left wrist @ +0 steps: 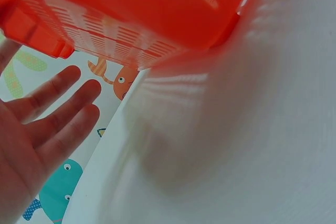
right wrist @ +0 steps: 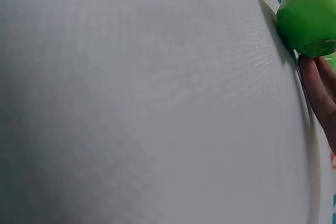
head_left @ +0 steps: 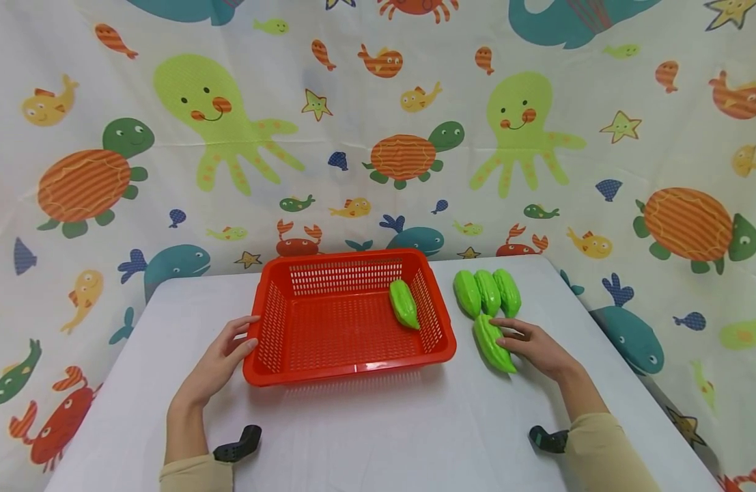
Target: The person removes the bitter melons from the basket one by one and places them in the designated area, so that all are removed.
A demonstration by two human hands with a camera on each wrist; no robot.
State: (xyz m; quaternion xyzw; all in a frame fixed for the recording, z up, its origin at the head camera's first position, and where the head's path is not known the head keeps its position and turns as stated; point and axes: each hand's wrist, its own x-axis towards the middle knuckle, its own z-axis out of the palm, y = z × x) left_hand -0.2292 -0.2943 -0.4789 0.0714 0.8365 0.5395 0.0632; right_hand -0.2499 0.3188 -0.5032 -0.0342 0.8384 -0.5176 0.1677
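Observation:
A red plastic basket (head_left: 347, 374) with slotted walls stands mid-table, one green ridged star fruit (head_left: 405, 305) inside it near its right wall. My left hand (head_left: 227, 352) touches the basket's left rim with thumb and fingertips. In the left wrist view several fingers (left wrist: 63, 111) stretch out, spread beneath the rim. To the basket's right, my right hand (head_left: 537, 347) holds another star fruit (head_left: 491, 345) by its upper part, fingertips over its top and thumb at its side. Its pointed end aims toward me. In the right wrist view, fingers (right wrist: 317, 90) meet this fruit's underside; the rest is cut off.
Three more star fruits (head_left: 488, 292) lie side by side just beyond the one at my right hand. A white cloth covers the table (head_left: 378, 437). Behind it hangs a curtain (head_left: 347, 137) printed with sea animals. Black wrist devices (head_left: 239, 445) sit at both sleeves.

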